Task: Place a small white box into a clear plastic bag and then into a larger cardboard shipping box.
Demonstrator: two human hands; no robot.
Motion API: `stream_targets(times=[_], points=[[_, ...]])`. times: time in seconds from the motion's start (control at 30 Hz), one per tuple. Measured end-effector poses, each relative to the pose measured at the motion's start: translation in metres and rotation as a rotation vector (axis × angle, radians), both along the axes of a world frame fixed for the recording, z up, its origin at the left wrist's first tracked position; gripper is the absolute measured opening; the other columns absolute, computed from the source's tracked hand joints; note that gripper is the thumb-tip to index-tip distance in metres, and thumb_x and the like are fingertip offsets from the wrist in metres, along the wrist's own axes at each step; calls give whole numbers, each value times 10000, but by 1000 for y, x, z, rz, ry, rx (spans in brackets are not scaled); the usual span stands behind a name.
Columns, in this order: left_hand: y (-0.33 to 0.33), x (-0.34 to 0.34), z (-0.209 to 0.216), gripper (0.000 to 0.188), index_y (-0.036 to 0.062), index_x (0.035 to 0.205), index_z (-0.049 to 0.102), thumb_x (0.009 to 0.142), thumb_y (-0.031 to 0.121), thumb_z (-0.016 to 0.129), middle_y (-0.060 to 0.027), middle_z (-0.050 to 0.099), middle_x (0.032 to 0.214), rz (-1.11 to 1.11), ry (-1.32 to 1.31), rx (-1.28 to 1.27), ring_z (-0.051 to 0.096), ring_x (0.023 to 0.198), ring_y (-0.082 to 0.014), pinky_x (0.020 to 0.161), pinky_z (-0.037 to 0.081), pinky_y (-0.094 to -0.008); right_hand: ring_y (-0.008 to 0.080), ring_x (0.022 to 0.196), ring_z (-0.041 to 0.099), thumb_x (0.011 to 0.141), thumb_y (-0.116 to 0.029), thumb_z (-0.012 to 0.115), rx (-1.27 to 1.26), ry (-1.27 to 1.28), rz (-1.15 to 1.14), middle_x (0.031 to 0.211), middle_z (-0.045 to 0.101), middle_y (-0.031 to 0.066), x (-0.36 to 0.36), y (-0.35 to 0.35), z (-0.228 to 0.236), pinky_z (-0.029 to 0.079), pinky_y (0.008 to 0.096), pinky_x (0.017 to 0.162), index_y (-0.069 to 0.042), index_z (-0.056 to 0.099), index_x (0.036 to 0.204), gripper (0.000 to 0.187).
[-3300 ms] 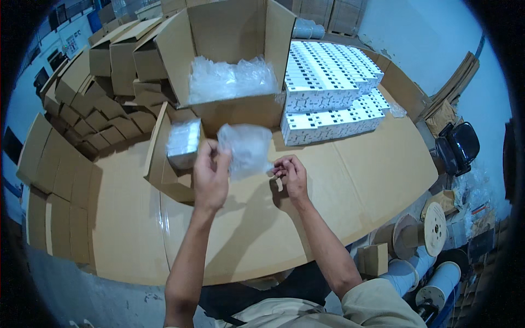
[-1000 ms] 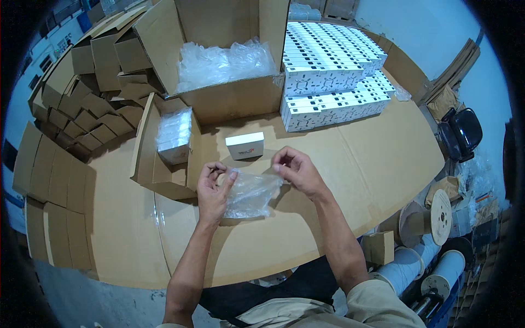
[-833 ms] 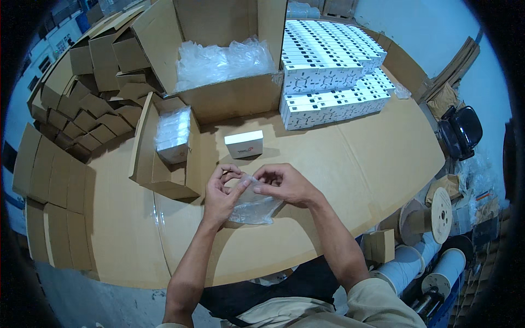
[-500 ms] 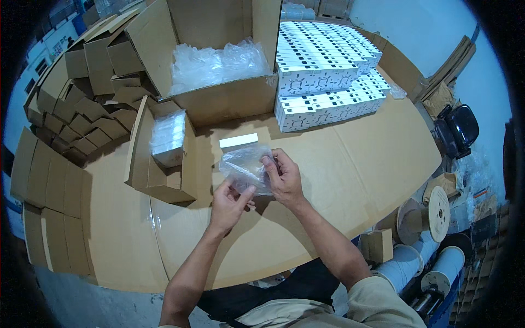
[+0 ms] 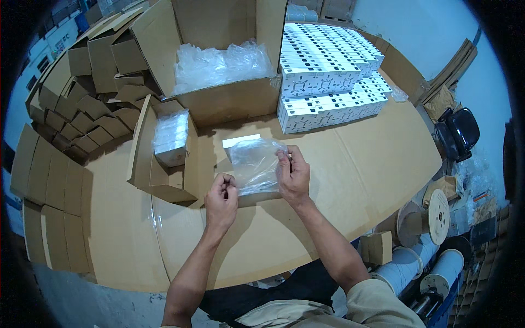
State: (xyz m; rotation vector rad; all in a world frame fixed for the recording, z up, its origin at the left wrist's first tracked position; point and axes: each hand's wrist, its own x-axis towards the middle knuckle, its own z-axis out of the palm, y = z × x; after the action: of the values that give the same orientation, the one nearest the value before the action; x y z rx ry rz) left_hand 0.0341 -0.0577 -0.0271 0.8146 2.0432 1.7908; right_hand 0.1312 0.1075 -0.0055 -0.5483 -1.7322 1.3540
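A clear plastic bag [image 5: 256, 169] is stretched between my hands above the cardboard-covered table. My left hand [image 5: 222, 201] pinches its lower left edge, fingers closed. At the upper right side, my right hand [image 5: 293, 174] grips the bag between thumb and fingers. Just behind the bag lies a small white box [image 5: 240, 140], partly covered by the plastic. To the left stands an open narrow carton [image 5: 141, 156], with a row of plastic-wrapped white boxes [image 5: 171, 136] in its far part.
Behind my hands, a large open carton [image 5: 235, 104] holds a heap of clear bags [image 5: 224, 65]. Stacked white printed boxes [image 5: 328, 76] stand at the back right. Folded brown cartons [image 5: 60, 218] line the left, and cable spools [image 5: 437, 216] stand beyond the table's right edge.
The crumpled bag is now spread wider and flatter. My left hand has shifted slightly left and down its edge; my right hand has moved a little right.
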Motion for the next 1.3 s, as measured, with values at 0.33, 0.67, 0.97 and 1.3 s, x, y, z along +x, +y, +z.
stream_targets(times=[0.33, 0.67, 0.97, 1.3], points=[[2, -6, 10, 247, -10, 1113, 608, 1044, 221, 557, 18, 589, 879, -46, -228, 219, 516, 770, -41, 654, 423, -202, 81, 524, 468, 1021, -176, 557, 19, -97, 161, 563, 490, 52, 1, -13, 5, 376, 287, 493, -11, 575, 947, 181], [6, 6, 23, 162, 10, 1098, 595, 1004, 139, 623, 11, 603, 915, 76, -59, 249, 549, 802, -30, 665, 469, -201, 78, 748, 577, 971, -91, 647, -347, 22, 388, 822, 630, -7, 0, -2, -1, 474, 227, 680, -2, 668, 989, 94], [5, 11, 26, 203, 6, 1071, 573, 975, 154, 672, -33, 587, 1021, 123, -120, 242, 526, 934, -85, 813, 449, -230, 101, 798, 624, 1012, -200, 611, -620, 209, 314, 952, 663, 42, -1, -17, 6, 519, 255, 726, -12, 648, 1032, 192], [5, 4, 18, 224, 61, 1109, 569, 1061, 276, 528, 50, 530, 854, 227, -108, 280, 443, 736, -33, 635, 372, -193, 35, 563, 430, 1043, -206, 544, 29, -123, 88, 591, 474, -24, -1, -35, 7, 364, 260, 498, -18, 619, 888, 255]])
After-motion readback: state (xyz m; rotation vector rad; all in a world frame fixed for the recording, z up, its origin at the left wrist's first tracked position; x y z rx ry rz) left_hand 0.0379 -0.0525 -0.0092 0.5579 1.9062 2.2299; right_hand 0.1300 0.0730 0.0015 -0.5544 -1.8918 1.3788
